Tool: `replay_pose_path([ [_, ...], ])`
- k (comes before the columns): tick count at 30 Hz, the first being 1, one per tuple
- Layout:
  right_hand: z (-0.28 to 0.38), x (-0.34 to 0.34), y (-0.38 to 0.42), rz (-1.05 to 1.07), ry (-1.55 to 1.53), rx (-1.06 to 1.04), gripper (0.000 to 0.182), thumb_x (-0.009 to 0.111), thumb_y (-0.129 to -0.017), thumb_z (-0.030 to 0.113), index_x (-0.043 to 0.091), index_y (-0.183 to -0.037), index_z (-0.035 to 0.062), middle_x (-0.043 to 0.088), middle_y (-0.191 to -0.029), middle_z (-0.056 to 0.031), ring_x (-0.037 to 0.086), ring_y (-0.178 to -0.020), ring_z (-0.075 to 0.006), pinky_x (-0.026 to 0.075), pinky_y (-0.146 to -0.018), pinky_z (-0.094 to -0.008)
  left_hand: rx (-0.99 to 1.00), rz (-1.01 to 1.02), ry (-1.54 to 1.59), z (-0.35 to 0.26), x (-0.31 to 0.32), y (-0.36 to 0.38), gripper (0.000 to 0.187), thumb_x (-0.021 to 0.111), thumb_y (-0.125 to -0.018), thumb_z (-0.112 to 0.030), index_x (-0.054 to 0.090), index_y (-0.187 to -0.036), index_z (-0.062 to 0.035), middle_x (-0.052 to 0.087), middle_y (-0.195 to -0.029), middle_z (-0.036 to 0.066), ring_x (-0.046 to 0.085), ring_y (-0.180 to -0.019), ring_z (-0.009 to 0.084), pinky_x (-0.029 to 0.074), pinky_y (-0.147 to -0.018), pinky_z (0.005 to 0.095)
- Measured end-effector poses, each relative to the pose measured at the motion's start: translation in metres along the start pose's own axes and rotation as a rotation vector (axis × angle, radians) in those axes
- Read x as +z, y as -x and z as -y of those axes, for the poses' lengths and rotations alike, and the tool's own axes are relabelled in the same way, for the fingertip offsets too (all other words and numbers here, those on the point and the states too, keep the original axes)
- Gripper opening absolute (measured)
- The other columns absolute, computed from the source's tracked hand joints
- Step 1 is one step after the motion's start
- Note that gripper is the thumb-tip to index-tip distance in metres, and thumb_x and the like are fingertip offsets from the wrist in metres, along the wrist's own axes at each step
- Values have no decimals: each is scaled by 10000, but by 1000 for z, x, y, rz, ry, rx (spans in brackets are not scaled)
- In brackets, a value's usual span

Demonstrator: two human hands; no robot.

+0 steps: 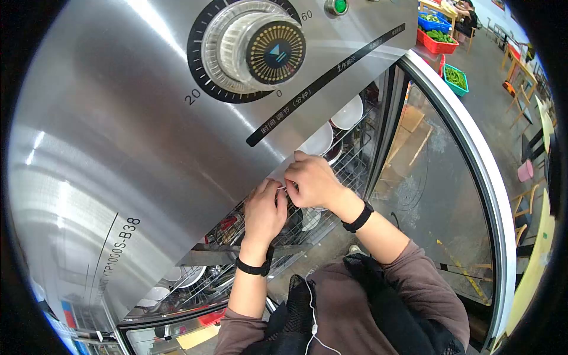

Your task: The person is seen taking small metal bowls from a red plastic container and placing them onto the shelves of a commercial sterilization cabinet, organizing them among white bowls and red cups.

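My left hand (264,212) and my right hand (312,179) are close together at the lower edge of the steel cabinet front (148,148), above a wire rack (352,157). The fingers of both are curled, and a small pale piece shows between them; what it is I cannot make out. Just beyond my right hand, a white bowl (318,141) stands on the rack, with another white bowl (347,113) farther up. Each wrist wears a black band. A large dial (275,53) is on the panel above.
A glass door (438,177) with a metal frame stands open at the right. More white dishes (155,294) lie on a lower rack at left. Crates of green vegetables (439,36), chairs, a pink bin (525,171) and a seated person are farther back.
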State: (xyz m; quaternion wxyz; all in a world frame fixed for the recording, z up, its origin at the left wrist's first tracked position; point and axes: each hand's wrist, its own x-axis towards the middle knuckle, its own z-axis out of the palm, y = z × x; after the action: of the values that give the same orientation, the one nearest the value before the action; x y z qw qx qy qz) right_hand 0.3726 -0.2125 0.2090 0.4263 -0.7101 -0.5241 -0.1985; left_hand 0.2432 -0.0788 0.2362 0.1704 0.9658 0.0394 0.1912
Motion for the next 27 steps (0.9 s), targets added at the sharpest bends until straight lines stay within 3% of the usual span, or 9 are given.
replay_pose_path([
  [5, 10, 7, -11, 333, 327, 157, 229, 659, -688, 281, 753, -688, 72, 723, -698, -138, 686, -827, -340, 557, -654, -446, -71, 61, 22, 11, 9, -3, 309, 517, -923, -78, 664, -1185, -4, 692, -1203, 199, 634, -1120, 427, 504, -988, 491],
  [8, 5, 25, -15, 363, 311, 146, 268, 651, -730, 309, 788, -739, 79, 749, -754, -136, 713, -867, -338, 566, -712, -424, -164, 104, -12, 9, 1, -6, 396, 537, -879, -56, 658, -1255, -19, 682, -1281, 189, 630, -1167, 422, 495, -1030, 481],
  [11, 17, 27, -28, 548, 343, 176, 292, 646, -777, 326, 804, -788, 80, 771, -823, -136, 729, -905, -340, 564, -779, -412, -64, -81, -74, -4, -15, 4, 394, 547, -849, -43, 665, -1224, -24, 690, -1263, 173, 631, -1172, 410, 498, -1026, 481],
  [14, 27, 30, -36, 593, 394, 207, 322, 626, -831, 339, 813, -845, 78, 783, -888, -144, 740, -937, -343, 559, -827, -422, 207, -178, -14, -4, -35, 29, 321, 618, -765, -9, 702, -1074, -27, 734, -1116, 149, 695, -985, 369, 566, -864, 454],
  [15, 24, 39, -35, 512, 384, 198, 328, 619, -844, 339, 812, -852, 74, 783, -898, -148, 741, -945, -345, 559, -828, -428, 308, -191, 6, -2, -43, 38, 301, 633, -747, -5, 708, -1038, -29, 742, -1081, 142, 707, -931, 357, 580, -817, 443],
  [17, 18, 53, -35, 428, 364, 210, 341, 600, -872, 336, 811, -865, 69, 783, -924, -161, 742, -966, -347, 558, -837, -438, 507, -154, -78, -2, -59, 62, 296, 712, -665, -50, 677, -957, -74, 708, -1006, 69, 642, -741, 228, 534, -622, 354],
  [21, 26, 52, -44, 441, 372, 273, 364, 567, -911, 339, 812, -868, 75, 779, -965, -192, 743, -1008, -340, 557, -857, -442, 655, -250, -168, 12, -78, 119, 225, 726, -644, -109, 668, -859, -75, 693, -891, 61, 608, -671, 171, 472, -576, 295],
  [22, 29, 54, -43, 408, 365, 276, 316, 600, -891, 307, 796, -916, 60, 770, -994, -190, 731, -1010, -354, 553, -858, -455, 621, -279, -146, 16, -84, 135, 228, 687, -592, -49, 670, -817, -80, 674, -841, 48, 602, -618, 192, 463, -553, 307],
  [27, 44, 71, -41, 77, 374, 122, 307, 682, -844, 213, 727, -1106, 59, 731, -1104, -167, 674, -1045, -410, 523, -910, -508, 362, -563, -152, 65, -107, 196, 197, 602, -607, 42, 619, -765, -74, 648, -737, 67, 607, -594, 240, 474, -561, 346],
])
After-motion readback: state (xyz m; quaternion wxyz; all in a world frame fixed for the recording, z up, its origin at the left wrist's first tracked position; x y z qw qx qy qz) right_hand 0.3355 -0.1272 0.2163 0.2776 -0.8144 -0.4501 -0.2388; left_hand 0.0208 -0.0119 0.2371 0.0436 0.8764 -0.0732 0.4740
